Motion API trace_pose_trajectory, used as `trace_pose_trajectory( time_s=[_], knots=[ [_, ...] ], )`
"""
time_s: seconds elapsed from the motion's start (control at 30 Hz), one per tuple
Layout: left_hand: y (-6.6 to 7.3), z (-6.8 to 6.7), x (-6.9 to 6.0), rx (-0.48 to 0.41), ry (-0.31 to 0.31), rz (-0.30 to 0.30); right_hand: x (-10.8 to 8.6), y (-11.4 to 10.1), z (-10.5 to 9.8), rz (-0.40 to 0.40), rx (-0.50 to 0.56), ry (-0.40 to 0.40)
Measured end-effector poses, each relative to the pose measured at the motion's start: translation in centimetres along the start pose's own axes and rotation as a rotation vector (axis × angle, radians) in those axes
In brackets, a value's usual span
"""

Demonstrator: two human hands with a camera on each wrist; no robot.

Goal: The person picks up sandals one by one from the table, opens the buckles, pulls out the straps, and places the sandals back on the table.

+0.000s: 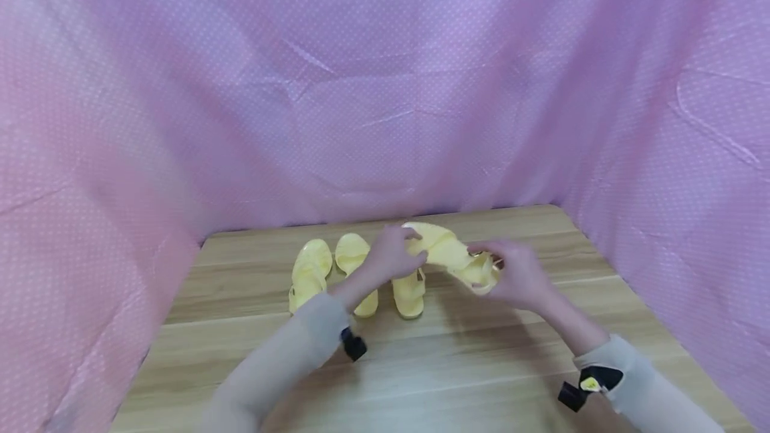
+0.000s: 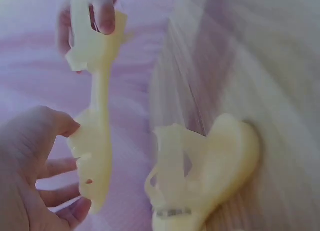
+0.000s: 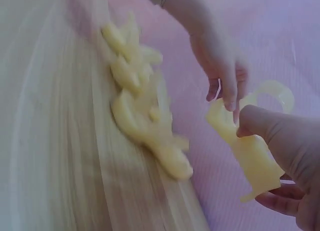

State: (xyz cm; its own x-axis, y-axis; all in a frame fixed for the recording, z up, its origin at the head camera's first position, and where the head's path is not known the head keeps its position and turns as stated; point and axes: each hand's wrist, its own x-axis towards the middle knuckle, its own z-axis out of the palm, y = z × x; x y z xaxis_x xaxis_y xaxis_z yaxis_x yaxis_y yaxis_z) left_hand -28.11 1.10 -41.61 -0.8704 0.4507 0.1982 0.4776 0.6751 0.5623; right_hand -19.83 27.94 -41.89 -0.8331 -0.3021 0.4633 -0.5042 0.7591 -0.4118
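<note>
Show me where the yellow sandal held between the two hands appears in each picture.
Head: the held sandal is right of centre, below mid-height, between the left hand and right hand.
Left wrist: the held sandal runs lengthwise up the picture, left of centre.
Right wrist: the held sandal slants at the right, below mid-height.
Shared landmark: the wooden tabletop, low in head, right in left wrist, left in right wrist.

pink-sheeted booth (image 1: 385, 119) around wood-grain tabletop (image 1: 415, 379)

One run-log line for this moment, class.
left hand: holds raised yellow sandal | right hand: holds same sandal | table: three more sandals
</note>
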Motion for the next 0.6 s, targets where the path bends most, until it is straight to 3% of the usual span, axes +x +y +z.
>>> trace_pose_trajectory(
  time_s=[0.23,0.4,0.5,0.6],
  knots=[
    [-1.2,-3.7,-9.3,-0.147,0.111,-0.085,-1.1,-4.5,2.2,-0.185,0.114,-0.106],
    [-2.1,-4.0,-15.6,-0.162,0.128,-0.173,-3.1,-7.0,4.9,-0.335,0.121,-0.163],
    [-3.1,-3.4,-17.9,-0.168,0.138,-0.183,-3.9,-7.6,6.7,-0.387,0.188,-0.204],
    [-4.0,-2.4,-19.0,-0.186,0.154,-0.187,-4.7,-7.5,8.1,-0.39,0.227,-0.238]
  ],
)
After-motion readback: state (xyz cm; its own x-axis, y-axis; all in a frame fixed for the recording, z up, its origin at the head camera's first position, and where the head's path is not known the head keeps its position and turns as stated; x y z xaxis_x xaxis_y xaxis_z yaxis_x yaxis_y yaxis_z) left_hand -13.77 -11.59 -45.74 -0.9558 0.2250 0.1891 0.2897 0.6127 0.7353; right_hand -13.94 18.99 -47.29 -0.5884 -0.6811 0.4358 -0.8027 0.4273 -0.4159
